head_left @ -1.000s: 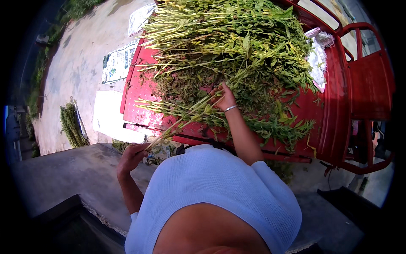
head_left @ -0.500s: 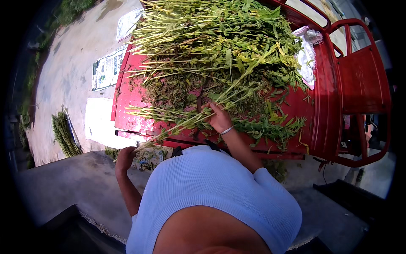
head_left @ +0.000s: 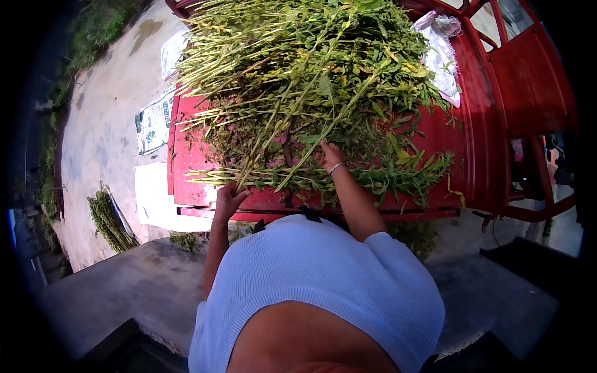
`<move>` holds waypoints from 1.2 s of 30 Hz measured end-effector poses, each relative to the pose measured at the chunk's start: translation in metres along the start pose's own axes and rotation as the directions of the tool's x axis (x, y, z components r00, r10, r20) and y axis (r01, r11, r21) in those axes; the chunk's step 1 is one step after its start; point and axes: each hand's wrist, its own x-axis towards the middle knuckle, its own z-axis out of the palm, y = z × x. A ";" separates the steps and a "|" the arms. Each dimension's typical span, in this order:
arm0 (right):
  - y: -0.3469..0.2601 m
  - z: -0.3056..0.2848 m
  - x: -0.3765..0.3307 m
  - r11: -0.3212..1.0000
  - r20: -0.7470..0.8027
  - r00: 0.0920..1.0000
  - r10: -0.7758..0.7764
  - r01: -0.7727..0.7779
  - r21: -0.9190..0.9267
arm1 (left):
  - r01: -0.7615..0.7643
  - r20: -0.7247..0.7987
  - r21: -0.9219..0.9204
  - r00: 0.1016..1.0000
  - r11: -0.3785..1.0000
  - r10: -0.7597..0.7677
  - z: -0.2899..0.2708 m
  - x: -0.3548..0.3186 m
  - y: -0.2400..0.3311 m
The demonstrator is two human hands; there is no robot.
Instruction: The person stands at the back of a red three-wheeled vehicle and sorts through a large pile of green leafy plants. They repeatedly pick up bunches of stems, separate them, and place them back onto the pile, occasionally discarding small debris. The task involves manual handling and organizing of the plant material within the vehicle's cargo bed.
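My left hand is closed round the cut ends of long green podded stalks, its thumb sticking out. They slant up and away to the right over the red truck bed. My right hand, with a band at the wrist, grips another leafy stalk, whose bare end points down toward the near edge. Below both hands a thin row of stalks lies along the bed's near side. Beyond them spreads a large heap of the same stalks, cut ends to the left, leaves to the right.
Loose leaves litter the middle of the bed. A white sack lies at its right. Left of the bed are a printed sack and a white sheet. A bundle of stalks rests on the concrete. Red cab framing rises at right.
My left hand has moved right and up to the bed's near edge. The stalks have separated into two slanting lines, one at each hand. My right hand has shifted slightly right.
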 end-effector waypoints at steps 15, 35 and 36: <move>0.024 0.032 -0.053 0.821 0.209 0.907 -0.366 0.421 -0.386 | 0.181 0.166 -0.191 0.975 0.965 -0.150 0.087 0.016 0.032; -0.078 0.013 -0.045 0.796 0.443 0.736 -0.512 0.213 0.567 | 0.645 0.668 -0.590 0.728 0.486 -0.156 0.037 -0.050 0.111; -0.074 0.019 -0.056 0.809 0.486 0.696 -0.528 0.237 0.538 | 0.640 0.671 -0.595 0.729 0.487 -0.137 0.035 -0.049 0.111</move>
